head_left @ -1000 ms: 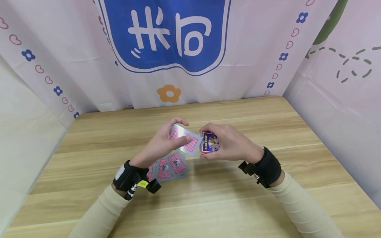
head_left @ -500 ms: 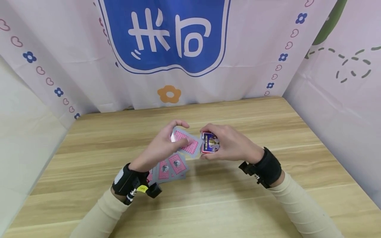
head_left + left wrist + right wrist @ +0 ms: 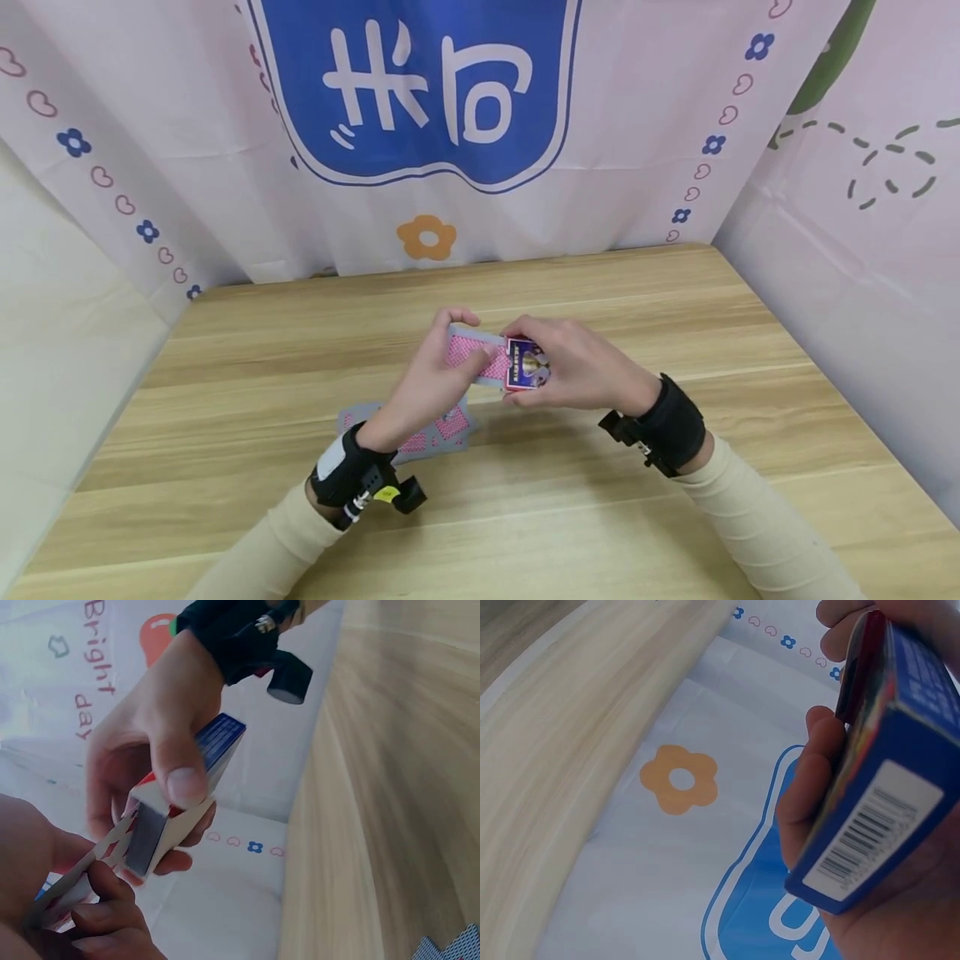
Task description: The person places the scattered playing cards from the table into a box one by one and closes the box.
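Between thumb and fingers, my left hand (image 3: 431, 379) pinches a pink-and-white backed playing card (image 3: 467, 350). The card's right end meets the open mouth of a small blue card box (image 3: 525, 365). My right hand (image 3: 585, 362) grips that box by its sides, above the table. In the left wrist view the card (image 3: 71, 889) slants up to the box's mouth (image 3: 146, 838), where a grey stack shows inside. How far the card is in, I cannot tell. A barcode label (image 3: 877, 831) on the box's end faces the right wrist camera.
Several loose cards (image 3: 452, 423) lie face down on the wooden table (image 3: 600, 517), partly hidden under my left wrist. A printed curtain (image 3: 585, 208) hangs along the table's back edge, with pale sheets at both sides.
My left hand has moved right and turned the card from a tilt into line with the box; its end now meets the mouth. The right hand and box have barely shifted.
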Available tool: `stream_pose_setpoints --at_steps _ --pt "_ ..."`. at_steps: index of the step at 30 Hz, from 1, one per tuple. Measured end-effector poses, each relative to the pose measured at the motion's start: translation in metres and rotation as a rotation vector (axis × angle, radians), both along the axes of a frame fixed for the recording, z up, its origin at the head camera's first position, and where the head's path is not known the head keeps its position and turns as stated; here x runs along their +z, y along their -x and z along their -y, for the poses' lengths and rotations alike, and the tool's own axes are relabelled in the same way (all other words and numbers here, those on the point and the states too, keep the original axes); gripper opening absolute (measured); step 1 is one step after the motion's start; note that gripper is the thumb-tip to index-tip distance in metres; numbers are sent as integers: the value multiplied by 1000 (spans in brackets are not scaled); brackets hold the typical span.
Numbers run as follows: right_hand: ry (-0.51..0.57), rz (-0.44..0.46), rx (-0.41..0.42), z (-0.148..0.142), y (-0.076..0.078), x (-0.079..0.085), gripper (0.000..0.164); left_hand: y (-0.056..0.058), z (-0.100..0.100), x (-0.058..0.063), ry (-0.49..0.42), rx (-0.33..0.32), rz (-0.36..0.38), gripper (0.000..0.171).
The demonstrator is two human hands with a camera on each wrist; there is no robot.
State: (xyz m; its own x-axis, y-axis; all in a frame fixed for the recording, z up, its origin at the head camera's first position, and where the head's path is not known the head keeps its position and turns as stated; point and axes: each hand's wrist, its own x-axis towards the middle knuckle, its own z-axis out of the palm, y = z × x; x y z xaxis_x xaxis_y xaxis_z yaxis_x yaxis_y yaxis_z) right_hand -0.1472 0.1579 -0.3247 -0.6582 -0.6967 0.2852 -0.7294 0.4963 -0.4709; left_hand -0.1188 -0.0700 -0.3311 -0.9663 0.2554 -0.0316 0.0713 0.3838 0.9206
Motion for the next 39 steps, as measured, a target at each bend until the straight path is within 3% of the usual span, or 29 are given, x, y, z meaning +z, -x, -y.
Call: stream_pose_setpoints --at_steps 4,7,10,14,19,30,34,39 --pt "10 -15 19 1 1 -1 69 -4 -5 -3 -17 -103 20 41" --pt "14 -6 13 -1 3 0 69 -1 -3 -2 -64 -172 84 38" --pt "5 20 -16 -3 4 2 71 4 4 3 -88 -138 116 33" --pt "-4 24 -46 -6 7 2 73 7 14 8 -85 -106 86 24" --pt "-6 1 -47 -7 7 2 74 8 18 9 -50 -159 36 19" --pt "13 -25 42 2 -2 3 66 5 8 -6 -40 -255 143 20" --pt "11 -20 42 3 -3 1 65 5 7 -8 -32 -258 136 21" --pt "19 -15 38 3 -1 -1 65 12 13 -5 57 -328 109 28"
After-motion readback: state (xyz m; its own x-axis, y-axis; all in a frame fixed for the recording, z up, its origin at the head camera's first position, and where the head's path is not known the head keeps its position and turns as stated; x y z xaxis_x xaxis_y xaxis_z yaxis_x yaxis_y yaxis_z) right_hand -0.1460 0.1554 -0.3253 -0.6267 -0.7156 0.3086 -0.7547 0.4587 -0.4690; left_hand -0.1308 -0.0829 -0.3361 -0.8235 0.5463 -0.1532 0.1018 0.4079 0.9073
